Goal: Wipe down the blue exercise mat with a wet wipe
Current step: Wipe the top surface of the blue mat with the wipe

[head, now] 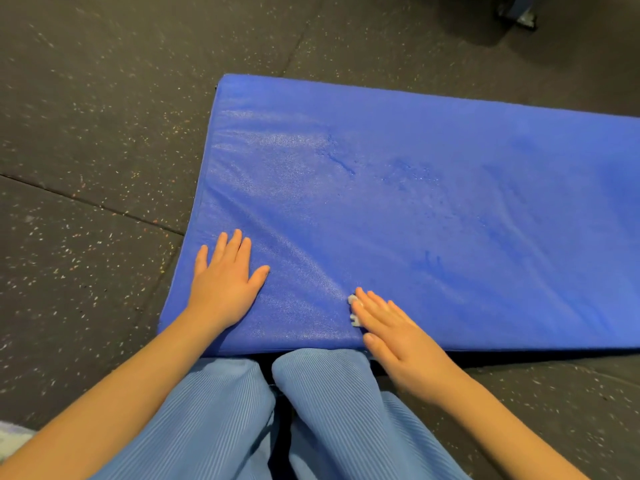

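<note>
The blue exercise mat lies flat on the floor and runs off the right edge of the view. Its left part shines with damp streaks. My left hand rests flat on the mat near its front left corner, fingers straight and spread. My right hand presses flat on a small white wet wipe at the mat's near edge. Only a bit of the wipe shows past my fingertips; the rest is hidden under the hand.
Dark speckled rubber floor tiles surround the mat. My knees in light blue ribbed trousers touch the mat's near edge. A dark piece of equipment stands at the top right. A pale patterned object peeks in at the bottom left.
</note>
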Tool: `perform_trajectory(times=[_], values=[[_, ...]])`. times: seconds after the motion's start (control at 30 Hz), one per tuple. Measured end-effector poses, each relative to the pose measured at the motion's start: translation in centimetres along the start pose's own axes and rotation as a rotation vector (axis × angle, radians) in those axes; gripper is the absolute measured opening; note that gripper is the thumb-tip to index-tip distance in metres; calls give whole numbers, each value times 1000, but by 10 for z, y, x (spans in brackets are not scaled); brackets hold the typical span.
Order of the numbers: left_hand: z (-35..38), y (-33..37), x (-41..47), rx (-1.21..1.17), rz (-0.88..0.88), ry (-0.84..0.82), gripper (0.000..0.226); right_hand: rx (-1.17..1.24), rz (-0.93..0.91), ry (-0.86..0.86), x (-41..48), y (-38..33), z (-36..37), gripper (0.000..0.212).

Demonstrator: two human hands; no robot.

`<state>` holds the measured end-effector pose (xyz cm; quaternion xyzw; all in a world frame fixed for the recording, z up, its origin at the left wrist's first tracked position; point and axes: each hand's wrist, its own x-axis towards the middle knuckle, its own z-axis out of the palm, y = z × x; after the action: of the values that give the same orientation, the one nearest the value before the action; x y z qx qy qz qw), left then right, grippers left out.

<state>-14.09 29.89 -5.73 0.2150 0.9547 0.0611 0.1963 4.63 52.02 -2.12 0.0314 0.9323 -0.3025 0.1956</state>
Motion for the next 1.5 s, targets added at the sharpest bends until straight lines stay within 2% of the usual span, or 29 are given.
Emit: perform_trajectory(times=[0.07, 0.13, 0.23, 0.33, 0.47, 0.57, 0.63, 0.7, 0.77, 0.8, 0.83, 0.93, 0.97, 1.03, 1.1, 1.17, 1.23, 1.3, 1.37, 1.5], values=[[-1, 1, -1, 0, 1, 5, 66, -17, 104, 40, 17, 8, -7, 58], [-2, 1, -1, -7, 2, 16, 65, 28, 198, 68, 41, 2, -8, 53], [-2, 2, -2, 1, 6, 20, 66, 79, 150, 50, 44, -15, 0, 58], [-4, 4, -3, 27, 5, 19, 65, -53, 65, 25, 25, -12, 4, 74], [-5, 5, -4, 35, 4, 12, 65, -54, 193, 37, 67, -1, -12, 63], [-4, 5, -4, 29, 6, 15, 65, -23, 225, 46, 97, -11, -13, 64], [-4, 5, -4, 32, 9, 16, 65, -55, 160, 27, 87, -13, -9, 74], [-1, 4, -4, 45, 10, 9, 67, -93, 93, 31, 68, -13, -6, 97], [0, 4, -3, 37, -1, 0, 81, -134, 84, 3, 67, -7, -9, 114], [0, 4, -2, 39, -5, -18, 86, -150, 96, -11, 77, -4, -12, 115], [1, 4, 0, 44, -9, -38, 85, -158, 118, -13, 93, 0, -16, 111], [-3, 3, 9, 67, 6, -99, 69, -153, 214, 4, 148, 4, -23, 77], [-5, 2, 14, 67, 19, -114, 68, -126, 225, 20, 159, 3, -24, 72], [-9, 0, 25, 45, 41, -121, 69, -100, 176, 16, 159, -4, -20, 74], [-8, -2, 35, 38, 44, -127, 71, -131, 62, -3, 140, -8, -15, 90], [-5, -2, 38, 68, 45, -111, 87, -197, -3, -26, 135, 2, -18, 101], [-1, -1, 36, 75, 57, -91, 99, -241, 47, -8, 153, 19, -28, 98], [1, -2, 35, 56, 55, -69, 100, -224, 179, 53, 179, 28, -36, 83], [0, -2, 36, 58, 55, -64, 100, -174, 225, 89, 195, 21, -33, 75], [-6, 0, 42, 13, 67, -33, 101, -237, -20, 8, 186, 7, -16, 102]])
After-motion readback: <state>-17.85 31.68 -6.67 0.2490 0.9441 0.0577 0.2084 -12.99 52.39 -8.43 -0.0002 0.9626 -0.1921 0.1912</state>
